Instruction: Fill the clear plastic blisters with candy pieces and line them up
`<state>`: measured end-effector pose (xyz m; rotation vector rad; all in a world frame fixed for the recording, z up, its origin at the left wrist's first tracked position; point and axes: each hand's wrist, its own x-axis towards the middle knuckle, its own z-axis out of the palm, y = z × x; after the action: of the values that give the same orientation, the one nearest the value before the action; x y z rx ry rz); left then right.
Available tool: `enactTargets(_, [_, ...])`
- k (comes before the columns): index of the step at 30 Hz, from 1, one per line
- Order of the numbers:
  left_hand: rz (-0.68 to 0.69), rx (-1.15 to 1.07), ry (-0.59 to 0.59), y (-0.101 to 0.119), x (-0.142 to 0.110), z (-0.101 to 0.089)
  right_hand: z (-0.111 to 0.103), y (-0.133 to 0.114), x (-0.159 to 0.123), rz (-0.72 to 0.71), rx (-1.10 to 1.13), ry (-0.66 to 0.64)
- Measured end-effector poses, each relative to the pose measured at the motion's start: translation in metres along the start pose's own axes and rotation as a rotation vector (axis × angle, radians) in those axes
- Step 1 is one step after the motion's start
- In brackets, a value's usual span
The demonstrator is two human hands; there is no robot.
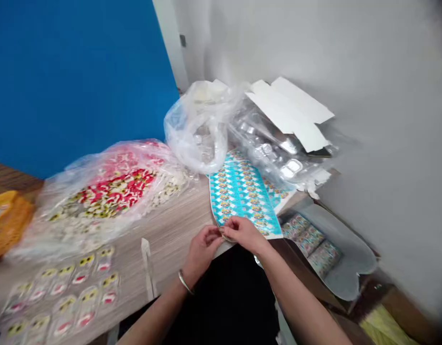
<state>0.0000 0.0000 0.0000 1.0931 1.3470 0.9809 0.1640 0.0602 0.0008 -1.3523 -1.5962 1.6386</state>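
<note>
My left hand (202,249) and my right hand (245,234) meet at the table's near edge, fingertips pinched together. What sits between them is small, and my fingers hide most of it. Right behind them lies a printed turquoise sheet (238,189) with rows of small colourful pictures. Its near edge reaches my right fingers; whether they touch it I cannot tell. To the left, clear plastic blister packs (87,294) are lined up in rows, each showing yellow-and-black and red pieces.
A large open plastic bag (116,191) holds many red, white and yellow pieces. Behind are a crumpled clear bag (195,129), clear plastic shells (267,148) and white cardboard (292,110). A paper strip (148,263) lies left. At right, a lined box (350,258) contains printed packs.
</note>
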Motion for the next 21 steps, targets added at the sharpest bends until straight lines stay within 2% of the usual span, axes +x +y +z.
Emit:
enactTargets(6, [-0.019,-0.070,-0.024,-0.001,-0.005,0.001,-0.004,0.000,0.001,0.024,0.088,-0.085])
enactTargets(9, [-0.017,-0.116,-0.028,-0.004,-0.006,0.000,-0.003,-0.003,-0.002,0.005,0.050,-0.063])
enactTargets(13, [-0.024,-0.131,0.067,-0.010,-0.010,-0.004,-0.002,-0.003,-0.007,-0.003,0.008,0.005])
enactTargets(15, [-0.055,-0.093,0.065,-0.013,-0.011,-0.005,-0.004,-0.006,-0.010,-0.035,-0.056,0.085])
enactTargets(17, [-0.110,-0.049,0.027,-0.014,-0.006,0.000,-0.009,-0.014,-0.011,-0.096,-0.171,0.223])
enactTargets(21, [-0.171,0.021,0.022,-0.009,0.024,0.030,-0.022,-0.042,-0.013,-0.294,-0.363,0.486])
